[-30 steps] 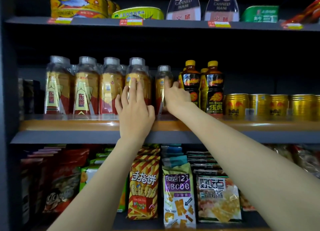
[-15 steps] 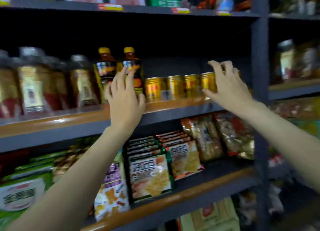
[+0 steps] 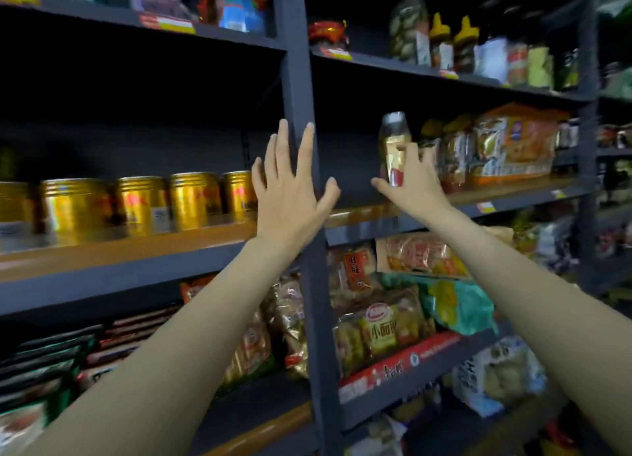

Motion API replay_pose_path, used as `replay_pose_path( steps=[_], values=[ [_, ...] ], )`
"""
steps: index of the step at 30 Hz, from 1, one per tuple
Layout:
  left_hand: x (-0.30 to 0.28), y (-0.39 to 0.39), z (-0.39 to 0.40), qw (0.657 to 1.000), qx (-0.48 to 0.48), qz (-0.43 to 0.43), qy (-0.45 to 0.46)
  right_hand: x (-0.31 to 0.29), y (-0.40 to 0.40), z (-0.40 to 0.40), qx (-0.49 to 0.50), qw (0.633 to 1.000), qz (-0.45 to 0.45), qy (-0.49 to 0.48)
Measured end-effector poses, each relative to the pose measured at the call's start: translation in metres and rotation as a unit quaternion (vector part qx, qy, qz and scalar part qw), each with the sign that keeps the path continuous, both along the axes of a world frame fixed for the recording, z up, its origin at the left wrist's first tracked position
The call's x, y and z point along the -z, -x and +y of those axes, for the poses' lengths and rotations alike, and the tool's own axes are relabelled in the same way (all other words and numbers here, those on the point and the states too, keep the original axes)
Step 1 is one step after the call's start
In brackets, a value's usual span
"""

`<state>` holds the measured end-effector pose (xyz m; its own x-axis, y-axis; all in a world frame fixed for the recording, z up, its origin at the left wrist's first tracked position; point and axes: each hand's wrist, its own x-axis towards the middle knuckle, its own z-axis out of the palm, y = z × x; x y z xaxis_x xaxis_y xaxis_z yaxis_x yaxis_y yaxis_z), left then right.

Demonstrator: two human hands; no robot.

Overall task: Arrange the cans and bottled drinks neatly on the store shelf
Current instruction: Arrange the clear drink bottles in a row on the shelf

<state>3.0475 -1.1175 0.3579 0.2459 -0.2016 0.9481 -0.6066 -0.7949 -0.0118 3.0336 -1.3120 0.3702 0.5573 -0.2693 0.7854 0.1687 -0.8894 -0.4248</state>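
A row of gold cans [image 3: 195, 199] stands on the middle shelf [image 3: 130, 250] at the left. One clear bottle with a gold and red label and a silver cap [image 3: 393, 137] stands alone in the shelf section right of the dark upright post [image 3: 297, 62]. My left hand [image 3: 290, 195] is raised in front of the post, fingers straight and spread, holding nothing. My right hand [image 3: 415, 185] is at the bottle, thumb out by its base on the left and fingers against its right side, not clamped round it.
Snack packets [image 3: 513, 144] crowd the shelf just right of the bottle. Bread and biscuit bags [image 3: 386, 329] fill the shelves below. Jars and sauce bottles [image 3: 455, 41] stand on the top right shelf.
The view swung right, past the gold cans to the neighbouring shelf section. My right hand left the cans and reached the lone bottle. My left hand moved from the dark bottles to the post.
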Motion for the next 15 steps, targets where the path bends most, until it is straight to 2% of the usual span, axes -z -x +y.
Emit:
replay_pose_path(
  steps=[3,5,9,13,15],
  values=[
    [0.005,-0.018,-0.016,0.999,-0.025,-0.014,0.027,-0.012,-0.028,-0.023,0.034,0.999,-0.008,0.006],
    [0.007,-0.024,-0.018,0.998,-0.030,-0.029,0.045,-0.020,-0.044,-0.041,0.051,0.998,0.026,-0.040],
    [0.007,-0.022,-0.016,0.998,-0.025,-0.043,0.041,-0.022,-0.071,-0.055,0.018,0.995,0.077,-0.065],
    [0.007,-0.021,-0.020,0.996,-0.046,-0.052,0.050,-0.024,-0.082,-0.042,0.012,0.997,0.028,-0.076],
    [0.007,-0.022,-0.020,0.995,-0.061,-0.059,0.050,-0.020,-0.081,-0.038,-0.029,0.997,-0.038,-0.068]
  ],
)
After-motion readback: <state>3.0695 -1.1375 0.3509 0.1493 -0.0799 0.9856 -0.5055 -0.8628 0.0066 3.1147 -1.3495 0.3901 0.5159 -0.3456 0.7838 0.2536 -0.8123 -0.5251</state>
